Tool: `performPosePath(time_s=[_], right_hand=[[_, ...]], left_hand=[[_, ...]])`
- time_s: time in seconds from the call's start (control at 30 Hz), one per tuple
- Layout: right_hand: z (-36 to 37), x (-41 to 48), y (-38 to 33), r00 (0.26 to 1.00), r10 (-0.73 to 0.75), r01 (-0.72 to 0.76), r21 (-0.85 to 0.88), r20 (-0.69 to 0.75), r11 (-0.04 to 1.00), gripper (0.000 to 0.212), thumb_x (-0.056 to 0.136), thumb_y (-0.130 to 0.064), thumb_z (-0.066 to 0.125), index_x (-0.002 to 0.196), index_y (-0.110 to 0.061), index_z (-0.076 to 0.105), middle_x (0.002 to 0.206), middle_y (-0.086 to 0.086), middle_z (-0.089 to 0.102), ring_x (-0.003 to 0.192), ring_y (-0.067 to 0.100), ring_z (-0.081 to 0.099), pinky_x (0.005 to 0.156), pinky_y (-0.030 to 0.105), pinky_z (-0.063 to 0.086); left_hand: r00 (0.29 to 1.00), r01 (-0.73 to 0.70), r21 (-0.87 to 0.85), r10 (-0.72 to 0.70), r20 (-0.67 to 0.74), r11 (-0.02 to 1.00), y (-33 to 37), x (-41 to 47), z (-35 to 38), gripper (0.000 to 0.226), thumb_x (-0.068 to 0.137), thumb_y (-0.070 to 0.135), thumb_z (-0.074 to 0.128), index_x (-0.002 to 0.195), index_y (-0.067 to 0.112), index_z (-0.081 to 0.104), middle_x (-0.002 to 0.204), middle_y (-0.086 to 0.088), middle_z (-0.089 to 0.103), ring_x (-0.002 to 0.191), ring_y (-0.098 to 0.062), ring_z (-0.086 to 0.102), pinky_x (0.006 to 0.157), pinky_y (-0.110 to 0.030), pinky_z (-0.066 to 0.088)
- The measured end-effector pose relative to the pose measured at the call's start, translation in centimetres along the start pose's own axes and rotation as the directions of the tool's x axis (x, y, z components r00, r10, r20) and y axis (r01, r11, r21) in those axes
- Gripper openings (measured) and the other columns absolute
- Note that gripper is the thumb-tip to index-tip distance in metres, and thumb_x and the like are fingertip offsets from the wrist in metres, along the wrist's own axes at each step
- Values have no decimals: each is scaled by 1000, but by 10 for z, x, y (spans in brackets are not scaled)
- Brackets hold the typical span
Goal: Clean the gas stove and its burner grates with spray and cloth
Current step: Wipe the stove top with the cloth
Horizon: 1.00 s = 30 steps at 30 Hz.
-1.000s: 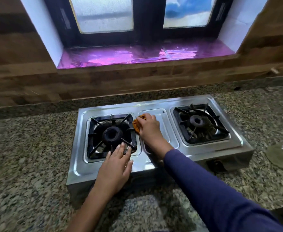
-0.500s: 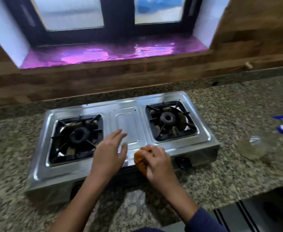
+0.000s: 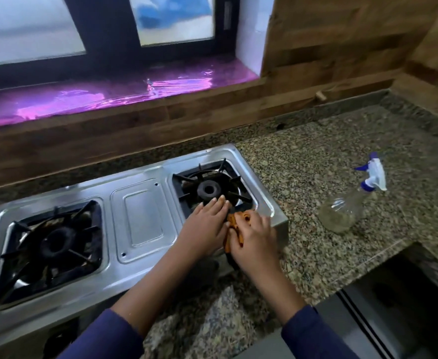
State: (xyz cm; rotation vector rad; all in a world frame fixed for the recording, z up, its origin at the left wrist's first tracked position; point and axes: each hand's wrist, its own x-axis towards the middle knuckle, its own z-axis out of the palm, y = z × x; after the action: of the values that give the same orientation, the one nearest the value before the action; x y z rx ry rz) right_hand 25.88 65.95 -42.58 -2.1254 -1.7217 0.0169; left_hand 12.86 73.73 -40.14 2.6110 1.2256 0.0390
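A steel two-burner gas stove (image 3: 142, 218) sits on the granite counter. Its left black grate (image 3: 54, 244) and right black grate (image 3: 212, 189) are in place over the burners. My left hand (image 3: 205, 226) lies flat with straight fingers on the front edge of the right grate. My right hand (image 3: 254, 239) grips a crumpled orange cloth (image 3: 234, 224) against the stove's front right corner, right beside the left hand. A clear spray bottle (image 3: 347, 208) with a white and blue trigger head lies on the counter to the right of the stove.
The speckled granite counter (image 3: 316, 156) runs to a corner at the far right, with its front edge stepping back near the bottle. A wood-look backsplash (image 3: 160, 120) and a window sill covered in purple foil (image 3: 109, 97) rise behind the stove.
Both hands have shifted right along the stove, from its middle to the right burner's front corner. The right hand still holds the cloth. The view has swung right, showing the whole bottle.
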Motion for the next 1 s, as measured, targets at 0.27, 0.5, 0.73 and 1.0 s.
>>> performPosePath(time_s=[0.27, 0.5, 0.73, 1.0], right_hand=[[0, 76, 60, 984, 178, -176, 50, -33, 983, 42, 95, -17, 52, 137, -12, 54, 140, 14, 47, 126, 31, 42, 104, 45, 40], [20, 183, 56, 982, -46, -12, 299, 184, 954, 38, 92, -4, 58, 129, -5, 61, 138, 16, 50, 127, 33, 46, 109, 33, 35], [1, 127, 76, 979, -54, -15, 328, 198, 945, 44, 93, -6, 57, 136, -16, 57, 146, 4, 44, 134, 23, 39, 116, 39, 32], [-21, 46, 91, 985, 52, -96, 270, 163, 958, 47, 91, -3, 57, 134, -22, 58, 143, -1, 46, 129, 20, 43, 109, 30, 36]], left_hand=[[1000, -29, -53, 29, 0, 998, -7, -4, 6, 81, 82, 55, -7, 156, 24, 5, 164, 4, 3, 150, -12, 12, 120, -34, 0], [1000, -1, -73, 1, -7, 997, -4, -3, 6, 82, 79, 52, -6, 156, 24, 6, 164, 5, 2, 150, -14, 13, 120, -33, -1], [1000, -14, -102, 13, -4, 995, -9, -4, 7, 81, 81, 53, -5, 156, 25, 5, 163, 7, 0, 150, -14, 10, 119, -30, -5], [1000, -6, -91, 6, -8, 996, -9, -3, 12, 70, 89, 50, 2, 155, 27, 2, 163, 7, -3, 151, -14, 8, 121, -33, -5]])
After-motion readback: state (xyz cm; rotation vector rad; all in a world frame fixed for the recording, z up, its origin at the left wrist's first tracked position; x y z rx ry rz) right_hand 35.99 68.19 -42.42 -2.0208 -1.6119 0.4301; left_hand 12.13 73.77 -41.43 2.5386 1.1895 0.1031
